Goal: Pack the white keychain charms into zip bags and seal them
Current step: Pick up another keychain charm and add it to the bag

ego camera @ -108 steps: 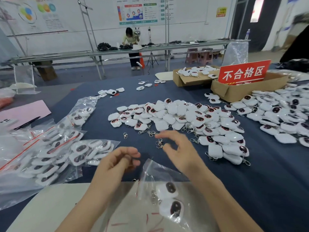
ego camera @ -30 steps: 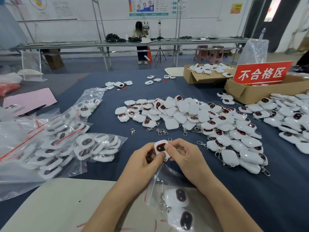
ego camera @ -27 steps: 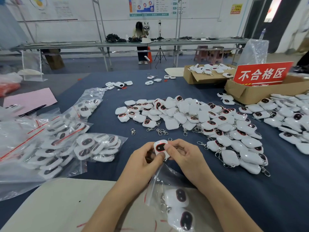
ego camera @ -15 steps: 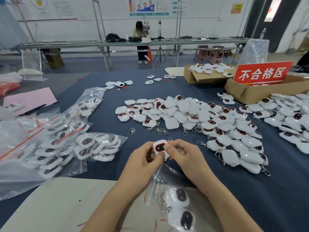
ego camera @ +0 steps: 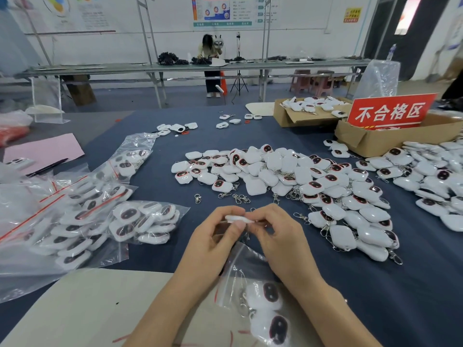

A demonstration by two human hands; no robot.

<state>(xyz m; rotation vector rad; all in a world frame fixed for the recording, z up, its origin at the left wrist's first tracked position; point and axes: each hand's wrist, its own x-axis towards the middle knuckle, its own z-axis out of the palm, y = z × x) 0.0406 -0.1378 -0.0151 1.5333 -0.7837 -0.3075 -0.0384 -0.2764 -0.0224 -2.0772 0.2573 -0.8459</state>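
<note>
Between the two hands, above the dark worktop [ego camera: 375,284], one white charm [ego camera: 239,218] is held edge-on. Both the left hand [ego camera: 213,236] and the right hand [ego camera: 278,234] have a closed grip on it, fingertips and thumbs pinching opposite ends; its clasp appears to hang beneath, though the view is unclear. Just below the grip lies a zip bag [ego camera: 236,262] with two charms [ego camera: 265,294] inside. Beyond the grip spreads a loose charm pile [ego camera: 288,176]; to its left lie filled bags [ego camera: 140,221].
</note>
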